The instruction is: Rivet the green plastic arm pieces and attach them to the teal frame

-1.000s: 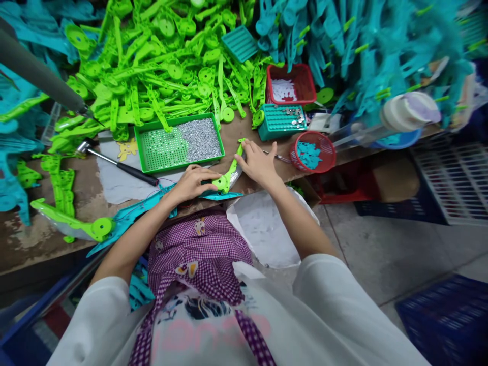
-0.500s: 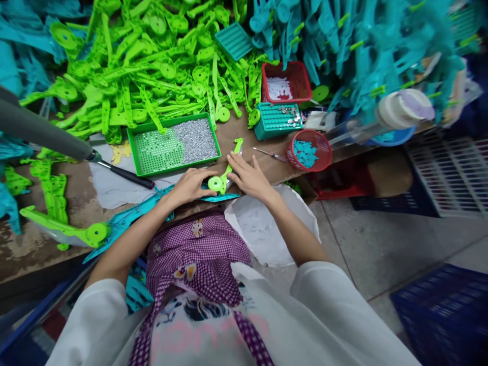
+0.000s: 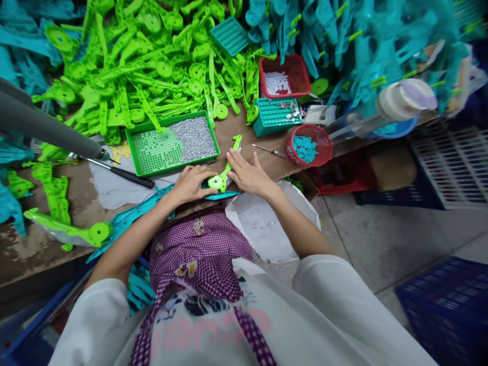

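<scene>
A long bright green plastic part (image 3: 227, 165) with a round disc at its near end lies on the brown worktable (image 3: 34, 254) near the front edge. My left hand (image 3: 192, 184) is curled around the disc end and grips it. My right hand (image 3: 248, 174) rests flat beside and partly on the part's middle, fingers spread. A teal plastic piece (image 3: 223, 195) lies just under the green part.
A green tray (image 3: 173, 144) of small silver bits sits behind my hands. A big heap of green parts (image 3: 145, 66) and teal parts (image 3: 343, 46) fills the back. Red baskets (image 3: 309, 146), a teal box (image 3: 276, 116), a hammer (image 3: 114, 172) and thin screwdriver (image 3: 269, 150) lie nearby.
My right hand slid down the green part from its far tip toward the middle and now lies flat. The left hand kept its hold on the disc end.
</scene>
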The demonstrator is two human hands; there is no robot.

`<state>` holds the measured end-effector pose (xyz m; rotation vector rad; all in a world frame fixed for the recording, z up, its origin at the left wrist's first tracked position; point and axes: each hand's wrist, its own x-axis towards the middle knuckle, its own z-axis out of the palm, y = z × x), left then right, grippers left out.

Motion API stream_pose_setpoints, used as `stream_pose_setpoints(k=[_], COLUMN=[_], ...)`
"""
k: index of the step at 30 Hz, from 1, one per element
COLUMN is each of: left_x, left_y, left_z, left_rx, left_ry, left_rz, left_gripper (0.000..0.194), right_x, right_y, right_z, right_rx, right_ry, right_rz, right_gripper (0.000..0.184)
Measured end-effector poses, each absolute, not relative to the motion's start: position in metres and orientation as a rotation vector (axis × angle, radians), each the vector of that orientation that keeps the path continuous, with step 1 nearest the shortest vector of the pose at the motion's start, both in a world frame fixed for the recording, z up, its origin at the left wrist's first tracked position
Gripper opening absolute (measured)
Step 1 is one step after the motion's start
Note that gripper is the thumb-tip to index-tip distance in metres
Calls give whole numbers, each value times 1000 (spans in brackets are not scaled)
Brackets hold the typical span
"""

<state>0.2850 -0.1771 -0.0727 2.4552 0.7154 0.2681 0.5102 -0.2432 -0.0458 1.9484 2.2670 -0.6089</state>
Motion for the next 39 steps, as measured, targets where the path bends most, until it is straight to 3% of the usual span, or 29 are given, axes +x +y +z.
stream_pose_setpoints(k=[5, 8, 11, 18, 25, 33, 36, 39], left_x=[288, 299, 314, 310, 286, 283, 284, 288], left_y=[-170, -170, -176, -176, -164, -170, -171, -170], left_z=[-61, -56, -58, -64, -68, -77, -74, -74], left_rx=[2366, 2273, 2253, 2226, 2297, 2390, 2365, 2285], left_ry=[721, 817, 1019, 1065, 639, 696, 680, 702], left_rz=[136, 82, 119, 229, 212, 235, 236, 305], left_gripper=[55, 42, 34, 34, 59, 57, 60, 44], right_x=[508, 508, 506, 501, 504, 486, 483, 483], right_y=[-243, -244, -245, -246, -245, -239, -242, -244], right_z=[-49, -51, -50, -46, -48, -41, -42, -45], right_rx=[1984, 2001, 2034, 2083, 2073, 2150, 2161, 2183], right_ry=[2255, 2274, 2276, 2257, 2285, 2127, 2057, 2062], right_rz=[-574, -579, -610, -628, -661, -698, -742, -728], right_gripper=[63, 63, 63, 63, 64, 101, 99, 97])
